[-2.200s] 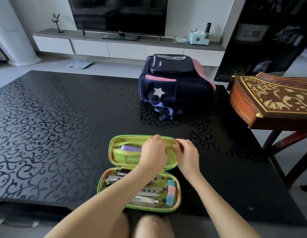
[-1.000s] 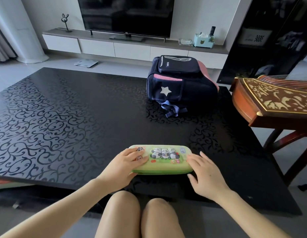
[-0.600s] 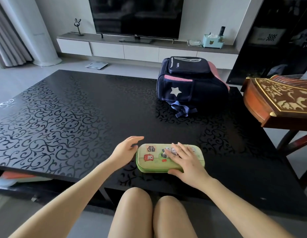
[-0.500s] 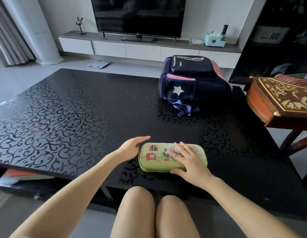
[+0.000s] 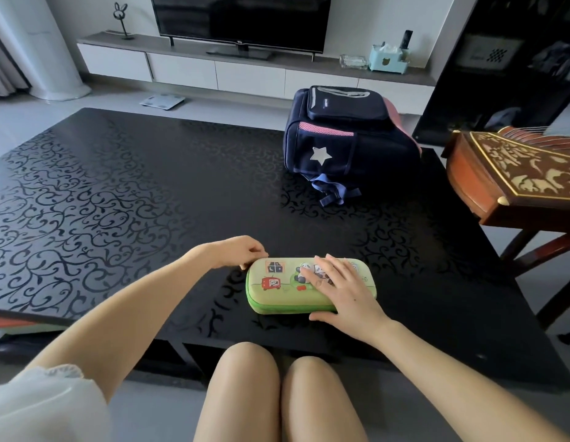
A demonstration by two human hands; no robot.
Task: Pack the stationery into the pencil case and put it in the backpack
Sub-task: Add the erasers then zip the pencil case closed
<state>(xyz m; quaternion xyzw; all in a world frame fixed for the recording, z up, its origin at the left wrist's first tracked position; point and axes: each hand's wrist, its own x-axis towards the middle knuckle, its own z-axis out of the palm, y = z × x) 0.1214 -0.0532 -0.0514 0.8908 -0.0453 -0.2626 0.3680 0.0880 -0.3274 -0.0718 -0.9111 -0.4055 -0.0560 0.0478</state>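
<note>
Right hand: laid flat, fingers spread, palm down on the right half of the lid of the green, rounded-oblong zip pencil case with cartoon panda print; thumb against the case's near side edge. The hand presses on it rather than closing round it.

Left hand: at the case's far left corner, fingers curled and pinched together at the corner seam. Whether it has hold of a zip pull cannot be told; the fingertips hide the spot.

Pencil case: shut, lying flat and lengthwise across the near part of the glossy black worktop with scroll pattern, close to the near edge, between the two hands.

Navy blue fabric backpack with pink mesh trim and a silver star: upright on the far right of the worktop, well apart from the case, blue straps trailing toward the viewer.

Carved red-brown wooden stringed instrument: on a stand just right of the worktop.

Beyond: black flat television on a white low cabinet.
</note>
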